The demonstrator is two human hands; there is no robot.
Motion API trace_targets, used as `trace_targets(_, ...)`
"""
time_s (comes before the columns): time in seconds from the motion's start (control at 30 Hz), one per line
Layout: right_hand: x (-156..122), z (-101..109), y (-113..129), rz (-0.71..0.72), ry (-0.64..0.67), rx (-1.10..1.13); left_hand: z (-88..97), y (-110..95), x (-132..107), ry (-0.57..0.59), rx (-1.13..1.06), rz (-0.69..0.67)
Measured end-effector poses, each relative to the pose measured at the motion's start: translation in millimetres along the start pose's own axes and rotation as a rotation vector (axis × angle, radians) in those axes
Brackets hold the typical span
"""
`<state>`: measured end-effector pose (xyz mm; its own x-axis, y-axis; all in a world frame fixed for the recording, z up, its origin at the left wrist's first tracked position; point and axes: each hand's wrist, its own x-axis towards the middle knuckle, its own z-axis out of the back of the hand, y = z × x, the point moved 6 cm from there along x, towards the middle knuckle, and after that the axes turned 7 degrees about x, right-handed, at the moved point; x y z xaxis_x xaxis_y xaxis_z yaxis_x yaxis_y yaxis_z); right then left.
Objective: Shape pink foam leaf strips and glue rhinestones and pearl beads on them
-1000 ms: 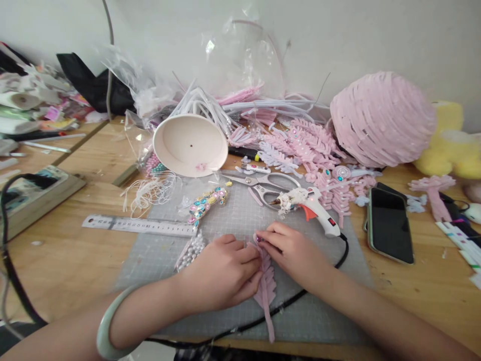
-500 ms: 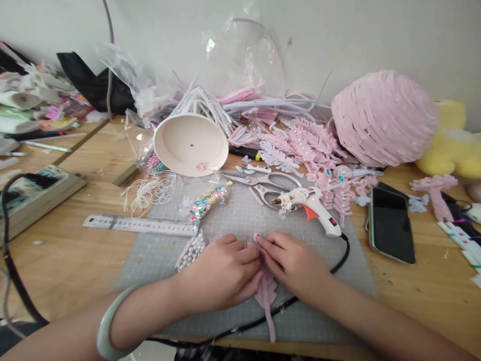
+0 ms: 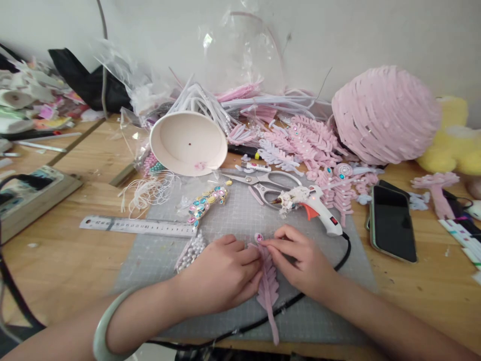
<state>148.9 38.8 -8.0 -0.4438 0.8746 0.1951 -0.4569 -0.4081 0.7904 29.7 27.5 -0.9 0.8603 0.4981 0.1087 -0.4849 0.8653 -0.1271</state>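
Between my hands is a pink pipe-cleaner leaf (image 3: 269, 288) with fringed sides, its stem pointing toward me over the grey cutting mat (image 3: 221, 323). My left hand (image 3: 225, 271) is closed on the leaf's upper left side; its fingertips are partly hidden. At the leaf's top sits a small round piece with a pink gem (image 3: 258, 237). The thumb and forefinger of my right hand (image 3: 300, 258) are pinched together at the leaf's upper right edge, just below the gem. White beads (image 3: 193, 250) lie beside my left hand, and a jewelled gem cluster (image 3: 206, 204) lies beyond it.
A white glue gun (image 3: 319, 210) with its black cord (image 3: 341, 260) lies right of scissors (image 3: 263, 188). A steel ruler (image 3: 139, 225) is at left, a phone (image 3: 393, 223) at right. Behind stand a cream bowl (image 3: 188, 145), pink leaves (image 3: 300, 138) and a pink wrapped ball (image 3: 387, 115).
My right fingers have drawn back slightly to the right and down from the leaf's top, uncovering the pink gem. My left hand stays on the leaf. The view has shifted a little.
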Motion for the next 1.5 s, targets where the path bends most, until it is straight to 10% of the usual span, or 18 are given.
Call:
trace_targets(0.43,2,-18,2,0.045,0.115,-0.291,-2.0,1,1,0.019,-0.008,-0.004)
trace_targets(0.87,1,3,-17,-0.123,0.053,0.017,2.6,-1,4,0.02,-0.024,-0.006)
trace_targets(1.17,3,-3,-21,-0.151,0.151,-0.086,9.1,36,1,0.078,-0.036,0.38)
trace_targets(1.5,4,8,-13,0.006,0.048,-0.03,4.5,43,4,0.149,-0.351,0.382)
